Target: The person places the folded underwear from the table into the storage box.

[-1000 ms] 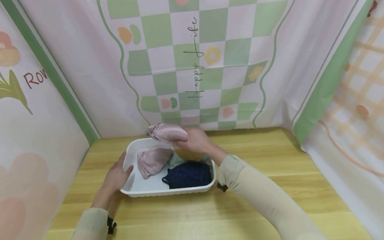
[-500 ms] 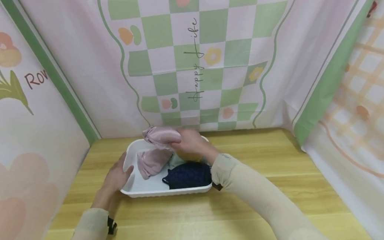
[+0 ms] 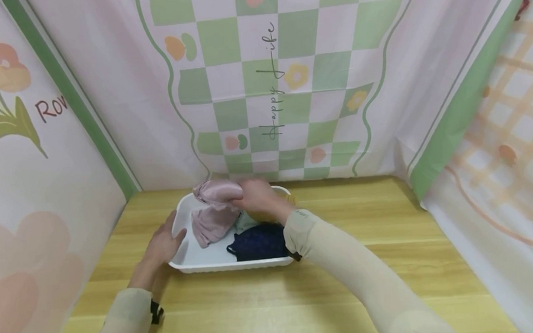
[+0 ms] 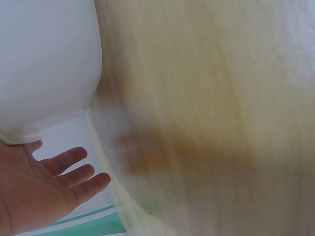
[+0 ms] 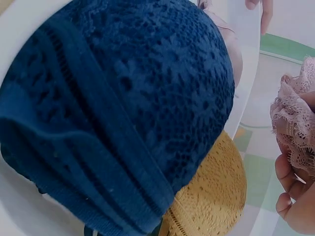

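Observation:
My right hand (image 3: 260, 200) holds a folded pink satin bra (image 3: 217, 191) with lace trim over the back of a white tray (image 3: 191, 255). In the right wrist view, its fingers are curled round the lace (image 5: 295, 125). Below lies another pink satin garment (image 3: 211, 227), with a navy lace bra (image 3: 257, 243) at the front right. A mustard bra (image 5: 221, 187) and a pale mint piece (image 3: 242, 223) are partly hidden under my right hand. My left hand (image 3: 162, 243) rests at the tray's left rim, thumb over it; in the left wrist view, its other fingers spread loosely outside.
The tray stands on a wooden table (image 3: 348, 279) near its back edge. Printed curtains (image 3: 282, 98) hang behind the table and on both sides.
My right hand has moved left and slightly down with the pink bra, bringing it over the back left of the tray. My left hand has stayed at the rim.

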Available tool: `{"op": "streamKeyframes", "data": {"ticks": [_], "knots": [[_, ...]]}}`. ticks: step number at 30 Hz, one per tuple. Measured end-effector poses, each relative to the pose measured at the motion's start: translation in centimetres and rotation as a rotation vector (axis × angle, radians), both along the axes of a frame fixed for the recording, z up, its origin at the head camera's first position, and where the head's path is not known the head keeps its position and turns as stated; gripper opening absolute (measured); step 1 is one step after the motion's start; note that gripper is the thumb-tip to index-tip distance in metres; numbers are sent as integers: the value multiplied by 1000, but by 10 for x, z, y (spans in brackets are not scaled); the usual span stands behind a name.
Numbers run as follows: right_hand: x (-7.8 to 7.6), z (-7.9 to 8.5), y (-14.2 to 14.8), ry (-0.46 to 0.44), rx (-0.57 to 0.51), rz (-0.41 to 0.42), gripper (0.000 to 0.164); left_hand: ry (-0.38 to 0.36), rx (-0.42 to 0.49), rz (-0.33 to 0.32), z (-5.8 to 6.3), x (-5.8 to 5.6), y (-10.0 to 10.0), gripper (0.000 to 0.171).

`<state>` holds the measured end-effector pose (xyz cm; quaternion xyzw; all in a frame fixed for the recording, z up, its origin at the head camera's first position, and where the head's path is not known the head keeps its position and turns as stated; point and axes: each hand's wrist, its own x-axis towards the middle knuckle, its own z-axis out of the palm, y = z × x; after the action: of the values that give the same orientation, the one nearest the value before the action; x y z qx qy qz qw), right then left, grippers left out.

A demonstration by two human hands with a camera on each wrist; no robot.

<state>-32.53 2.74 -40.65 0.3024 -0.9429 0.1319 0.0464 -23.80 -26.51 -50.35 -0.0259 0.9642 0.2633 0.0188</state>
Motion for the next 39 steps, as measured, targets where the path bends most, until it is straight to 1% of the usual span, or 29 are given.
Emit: {"op": "streamKeyframes", "data": {"ticks": [7,9,13,16,21,31,35,39], "knots": [[-3,-5,-13,-3,94,-38,38,10,0,-2,-1,-1,-1,74],[-2,-6,-16,-22,146,-58,46,15,0,-4,-2,-1,-1,74],[3,-8,-20,-74,261,-84,75,19,3,-11,-2,1,0,75],[6,-9,-20,-91,283,-86,88,25,3,-13,-1,1,1,75],[8,-8,-20,-82,264,-85,87,35,2,-14,1,1,0,75],[10,-3,-14,-85,246,-88,79,15,-8,-13,2,-2,-1,76],[10,-3,-11,-90,227,-77,73,-4,-24,-5,4,-2,-1,76],[8,-5,-9,-108,182,-69,63,-5,-53,-6,5,-1,-2,76]]}}
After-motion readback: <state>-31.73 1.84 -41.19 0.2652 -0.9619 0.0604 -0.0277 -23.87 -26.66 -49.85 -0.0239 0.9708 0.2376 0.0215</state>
